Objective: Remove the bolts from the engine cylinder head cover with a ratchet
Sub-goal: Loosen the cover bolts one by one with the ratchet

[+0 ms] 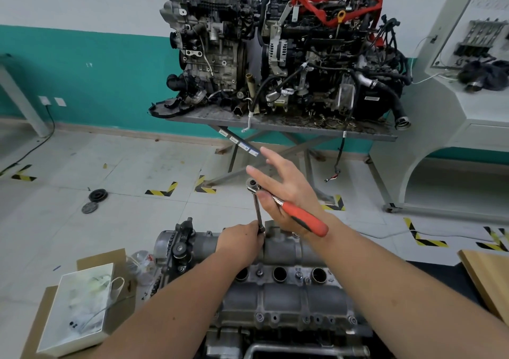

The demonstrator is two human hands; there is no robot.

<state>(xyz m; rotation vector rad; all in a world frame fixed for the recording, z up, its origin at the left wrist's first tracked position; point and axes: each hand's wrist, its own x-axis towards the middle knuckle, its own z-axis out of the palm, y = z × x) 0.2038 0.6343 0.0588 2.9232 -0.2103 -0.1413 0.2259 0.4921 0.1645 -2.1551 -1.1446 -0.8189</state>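
Ratchet [286, 207] under open right hand [286, 190], left hand [242, 241] gripping extension [258, 212]

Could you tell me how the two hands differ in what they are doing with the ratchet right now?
The left hand sits low at the cylinder head cover, its grip curled round the bottom of the extension bar. The right hand is higher, by the ratchet head, fingers spread straight, with the red handle lying across its palm. Both touch the same tool.
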